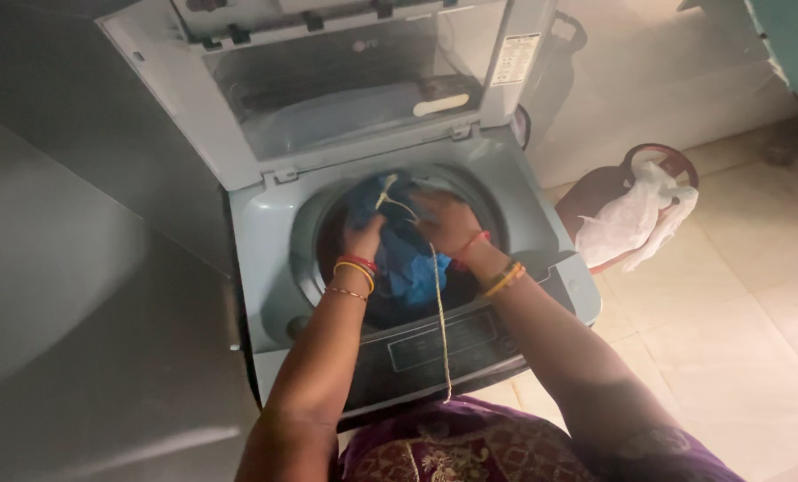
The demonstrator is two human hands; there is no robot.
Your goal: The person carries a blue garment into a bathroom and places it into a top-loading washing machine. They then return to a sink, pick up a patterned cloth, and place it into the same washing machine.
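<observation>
While the lid stands open, blue clothing [399, 254] inside the washing machine's [265, 268] drum is grasped by the left hand [363, 236] and right hand [448, 223]; soft, likely wet-heavy, it is best gathered in bunched folds.

- There is just one camera — it sits on the person's head and looks down.
- It faces the open washing machine [408, 268], close up, with both arms reaching away from it.
- The floor [729, 339] shows off to the right side.
</observation>
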